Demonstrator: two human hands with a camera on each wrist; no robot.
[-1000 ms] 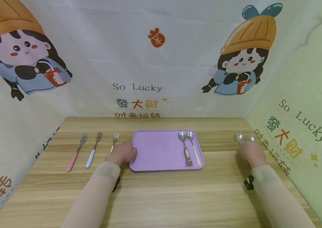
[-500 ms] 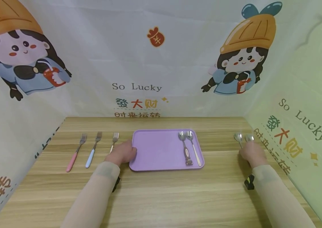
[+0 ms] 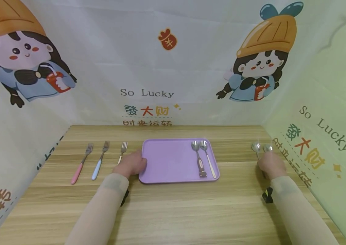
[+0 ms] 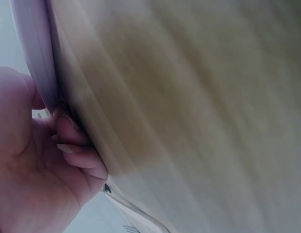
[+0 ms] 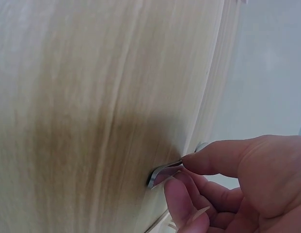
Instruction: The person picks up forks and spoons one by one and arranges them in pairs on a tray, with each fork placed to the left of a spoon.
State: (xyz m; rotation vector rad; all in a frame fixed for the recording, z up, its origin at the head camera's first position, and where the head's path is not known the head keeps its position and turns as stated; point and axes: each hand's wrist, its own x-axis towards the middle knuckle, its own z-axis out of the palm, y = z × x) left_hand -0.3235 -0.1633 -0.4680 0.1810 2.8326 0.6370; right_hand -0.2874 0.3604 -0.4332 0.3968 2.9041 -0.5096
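Note:
My left hand (image 3: 132,164) grips the left rim of a purple tray (image 3: 167,160), thumb above and curled fingers under the edge, as the left wrist view shows. Two spoons lie in the tray's right part: one with a brown bear-shaped handle (image 3: 201,165), one with a pale handle (image 3: 211,166). At the right, my right hand (image 3: 272,165) pinches a spoon (image 3: 256,147) by its handle (image 5: 165,174) between thumb and fingers. Another spoon (image 3: 268,148) lies beside it, its handle hidden by the hand. Near my left hand, a pale-handled fork (image 3: 124,147) is partly covered.
A pink-handled fork (image 3: 78,173) and a blue-handled fork (image 3: 97,169) lie on the wooden table (image 3: 173,211) at the left. Patterned cloth (image 3: 191,68) walls in the back and both sides.

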